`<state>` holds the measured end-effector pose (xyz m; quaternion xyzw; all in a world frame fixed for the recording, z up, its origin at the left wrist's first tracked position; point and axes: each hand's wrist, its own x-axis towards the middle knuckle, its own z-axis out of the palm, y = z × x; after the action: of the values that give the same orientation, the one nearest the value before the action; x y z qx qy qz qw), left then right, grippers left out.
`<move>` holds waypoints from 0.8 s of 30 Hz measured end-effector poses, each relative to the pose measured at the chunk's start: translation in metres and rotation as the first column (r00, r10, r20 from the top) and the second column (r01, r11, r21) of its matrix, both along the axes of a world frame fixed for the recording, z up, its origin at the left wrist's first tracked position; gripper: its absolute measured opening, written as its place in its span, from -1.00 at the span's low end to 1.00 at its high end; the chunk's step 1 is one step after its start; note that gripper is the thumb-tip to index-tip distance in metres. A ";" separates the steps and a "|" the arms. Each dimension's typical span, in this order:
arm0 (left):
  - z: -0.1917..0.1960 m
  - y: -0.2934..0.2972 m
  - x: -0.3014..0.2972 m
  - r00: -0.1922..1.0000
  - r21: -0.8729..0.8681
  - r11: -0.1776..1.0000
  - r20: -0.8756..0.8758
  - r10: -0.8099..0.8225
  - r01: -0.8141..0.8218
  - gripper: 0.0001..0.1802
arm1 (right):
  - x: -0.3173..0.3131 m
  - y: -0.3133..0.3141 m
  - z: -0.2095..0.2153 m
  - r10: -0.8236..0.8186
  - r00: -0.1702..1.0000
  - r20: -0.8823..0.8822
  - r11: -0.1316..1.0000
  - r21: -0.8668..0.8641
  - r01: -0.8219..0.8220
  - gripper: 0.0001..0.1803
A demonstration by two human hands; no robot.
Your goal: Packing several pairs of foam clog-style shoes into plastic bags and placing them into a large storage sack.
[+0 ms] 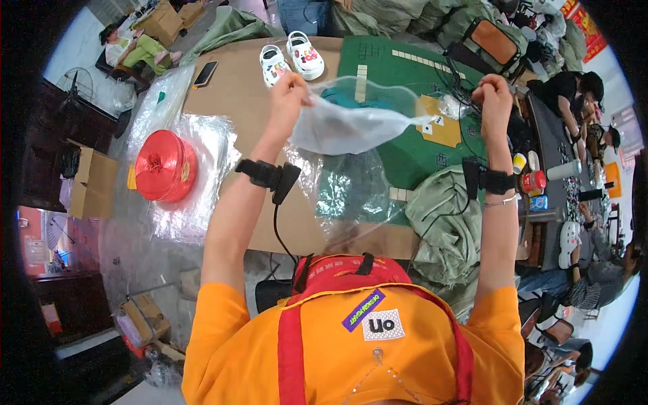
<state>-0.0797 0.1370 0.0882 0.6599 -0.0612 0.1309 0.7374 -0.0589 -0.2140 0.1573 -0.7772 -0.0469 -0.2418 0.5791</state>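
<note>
While both arms are being raised from the lower edge toward the upper middle of the frame, a clear plastic bag (351,118) is being held stretched open between two bare hands. The left hand (290,91), in the upper middle of the frame, is being kept pinched on the bag's left edge. The right hand (495,94), toward the upper right, is being kept clenched on the bag's right end, where the plastic is being drawn to a thin tail. The bag is being held in the air above the table, its mouth spread wide and its body sagging between the hands.

A black wrist device (266,175) is being worn on the left forearm, with a cable hanging from it, and a second black band (489,181) is being worn on the right forearm.

Behind the bag, a brown table top (236,101) is being partly covered by a green mat (405,74) with pale tiles lined up on it. A pair of small white shoes with coloured charms (291,59) is being left at the upper middle, just above the left hand. A dark phone (205,73) is lying further left. A red spool of cord (165,167) is resting on clear plastic sheeting (196,202) at the middle left. Grey-green sacks (445,223) are being bunched at the middle right.
</note>
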 end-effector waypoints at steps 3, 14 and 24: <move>-0.027 0.008 -0.016 0.986 0.023 0.998 -0.156 0.057 -0.054 -0.91 | -0.010 0.004 -0.038 0.114 0.968 -0.222 0.993 0.012 -0.114 -0.87; -0.046 0.035 -0.117 0.911 -0.002 0.998 -0.408 0.056 -0.062 -0.89 | -0.090 0.063 -0.193 0.865 0.333 -0.377 0.406 0.914 -0.020 -0.31; -0.113 0.071 -0.200 0.833 0.083 0.995 -0.553 0.006 0.048 -0.92 | -0.175 0.071 -0.249 0.722 0.031 -0.691 0.688 0.712 -0.138 -0.42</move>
<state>-0.2798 0.2084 -0.0246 0.7026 0.1408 -0.0762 0.6933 -0.2340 -0.1427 -0.0914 -0.5256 0.1377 0.4900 0.6816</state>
